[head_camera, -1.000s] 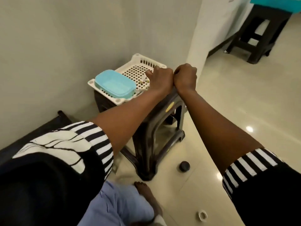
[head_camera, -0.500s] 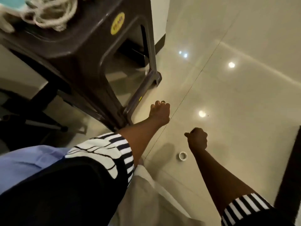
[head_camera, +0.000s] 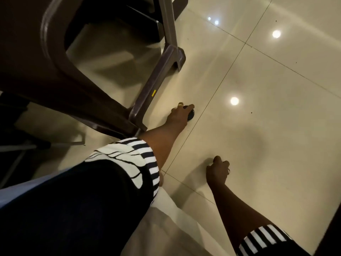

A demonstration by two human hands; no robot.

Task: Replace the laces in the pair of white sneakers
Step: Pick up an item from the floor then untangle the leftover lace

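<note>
1. Dark brown plastic stool [head_camera: 55, 58] fills the upper left, legs and lower rail on the glossy cream tile floor [head_camera: 267, 126]. Small yellow sticker on the rail.
2. Lower left: black sleeve with a black-and-white striped cuff [head_camera: 132, 159], light blue cloth beneath it at the left edge, pale fabric under the arm at bottom centre.
3. Left hand [head_camera: 179, 115] reaches down to the floor just beside the stool's near foot. Fingers are curled over a small round black object [head_camera: 191, 113], touching it. Can't tell if it is gripped or only covered. Ring on one finger.
4. Right hand [head_camera: 217, 172] sits low near the floor, well apart from the left hand. Fingers curled in to a loose fist, ring visible. Can't tell whether anything is inside it.
5. Right forearm runs to a striped cuff at the bottom right.
6. Bright round light reflections on the tiles, upper right and centre.
7. White sneakers and laces: nowhere in this view, so their position can't be told.
</note>
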